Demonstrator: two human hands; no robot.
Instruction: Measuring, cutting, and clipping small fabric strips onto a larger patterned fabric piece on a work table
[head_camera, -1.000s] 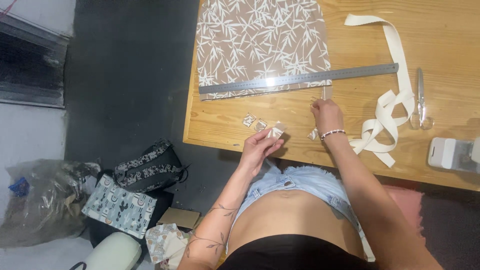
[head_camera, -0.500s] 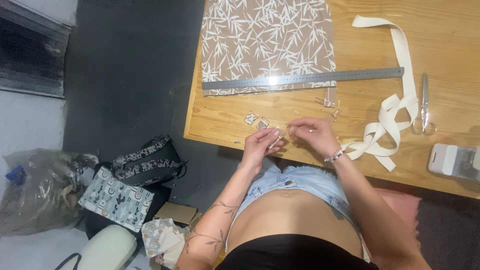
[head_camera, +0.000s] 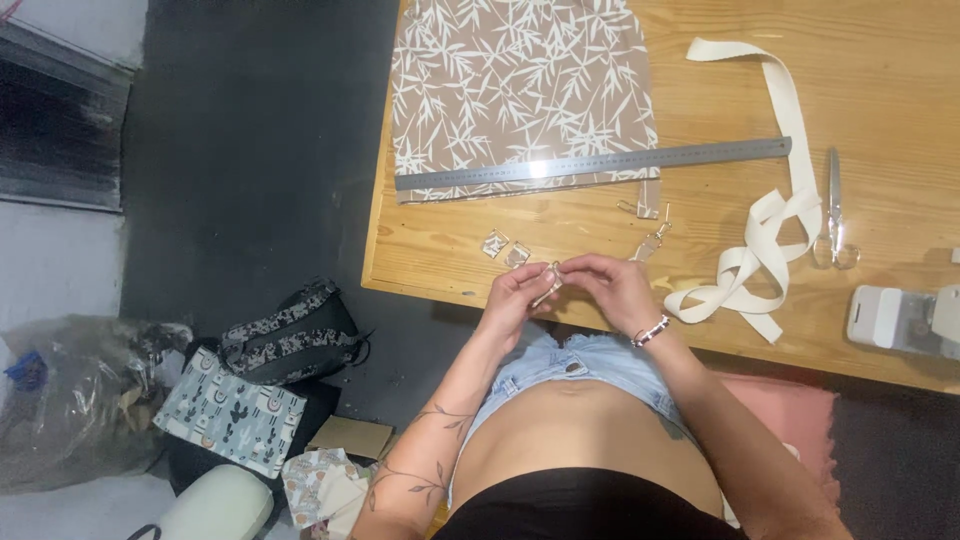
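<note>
My left hand (head_camera: 512, 295) and my right hand (head_camera: 612, 288) meet at the near edge of the wooden table (head_camera: 420, 250), fingertips pinched together on a small metal ring (head_camera: 553, 270) with a bit of pale strap. Two more small metal buckles (head_camera: 505, 248) lie on the wood just beyond my left hand, and a metal clasp (head_camera: 655, 238) lies beyond my right. Further back, a brown fabric with white leaf print (head_camera: 520, 80) lies flat under a long steel ruler (head_camera: 595, 163).
A cream webbing strap (head_camera: 770, 230) loops across the table's right side beside scissors (head_camera: 835, 215). A white device (head_camera: 905, 318) sits at the right edge. On the dark floor to the left lie patterned bags (head_camera: 290, 330), a cactus-print pouch (head_camera: 230, 420) and a plastic sack (head_camera: 70, 400).
My right hand came back from the ruler toward me and joined my left hand. Both now pinch the small ring together at the table's edge.
</note>
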